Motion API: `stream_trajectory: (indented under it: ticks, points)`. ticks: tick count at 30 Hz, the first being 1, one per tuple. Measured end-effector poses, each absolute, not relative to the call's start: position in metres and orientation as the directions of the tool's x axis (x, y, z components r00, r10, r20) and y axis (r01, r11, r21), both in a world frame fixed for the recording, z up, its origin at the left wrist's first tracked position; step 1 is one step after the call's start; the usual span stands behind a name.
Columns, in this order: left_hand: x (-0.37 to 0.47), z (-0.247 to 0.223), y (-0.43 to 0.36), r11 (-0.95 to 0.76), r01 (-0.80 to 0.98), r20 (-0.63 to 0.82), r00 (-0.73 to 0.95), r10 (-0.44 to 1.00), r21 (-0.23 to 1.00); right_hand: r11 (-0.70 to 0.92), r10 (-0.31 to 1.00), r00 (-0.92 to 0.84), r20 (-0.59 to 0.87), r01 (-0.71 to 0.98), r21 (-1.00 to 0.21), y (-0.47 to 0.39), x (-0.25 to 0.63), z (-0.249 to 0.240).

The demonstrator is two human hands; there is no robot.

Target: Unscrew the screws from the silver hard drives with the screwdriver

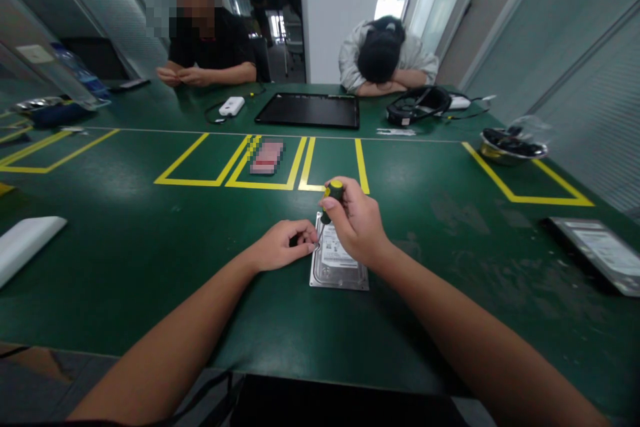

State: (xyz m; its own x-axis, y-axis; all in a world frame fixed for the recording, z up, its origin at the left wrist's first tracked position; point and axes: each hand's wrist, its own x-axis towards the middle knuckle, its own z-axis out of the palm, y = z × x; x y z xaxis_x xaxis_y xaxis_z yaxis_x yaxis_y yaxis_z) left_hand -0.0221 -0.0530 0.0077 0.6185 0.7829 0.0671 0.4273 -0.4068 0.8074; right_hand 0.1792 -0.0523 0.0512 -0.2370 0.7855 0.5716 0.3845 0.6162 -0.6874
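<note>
A silver hard drive (340,275) with a white label lies flat on the green table (270,320) in front of me. My right hand (357,217) is wrapped round the yellow and black handle of a screwdriver (334,195), above the drive's upper part. The screwdriver's shaft slants down to the drive's left edge. My left hand (286,244) is at that same edge, thumb and fingers pinched close by the screwdriver's tip. Whatever lies between those fingertips is too small to make out.
Another drive (607,250) lies at the right. Yellow tape rectangles, a pink pack (267,157), a black panel (309,110) and a metal bowl (513,147) are farther back. A white object (30,243) is at left. Two people sit across the table.
</note>
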Motion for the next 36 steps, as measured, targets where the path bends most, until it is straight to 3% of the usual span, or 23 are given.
stream_trajectory:
  ticks: [12, 21, 30, 36]
  points:
    - [-0.022, 0.008, -0.052, -0.399, 0.425, 0.055, 0.626, 0.778, 0.812, 0.618, 0.784, -0.247, 0.570, 0.399, -0.677, -0.052, 0.178, 0.048]
    - [-0.024, 0.004, -0.049, -0.390, 0.419, 0.048, 0.629, 0.776, 0.820, 0.753, 0.649, -0.348, 0.677, 0.424, -0.503, -0.059, 0.179, 0.068]
    - [-0.026, 0.000, -0.047, -0.433, 0.446, 0.069, 0.630, 0.774, 0.783, 0.788, 0.613, -0.458, 0.644, 0.417, -0.454, -0.060, 0.184, 0.082]
    - [-0.024, 0.002, -0.048, -0.427, 0.428, 0.075, 0.631, 0.772, 0.797, 0.827, 0.558, -0.441, 0.703, 0.368, -0.425, -0.059, 0.184, 0.087]
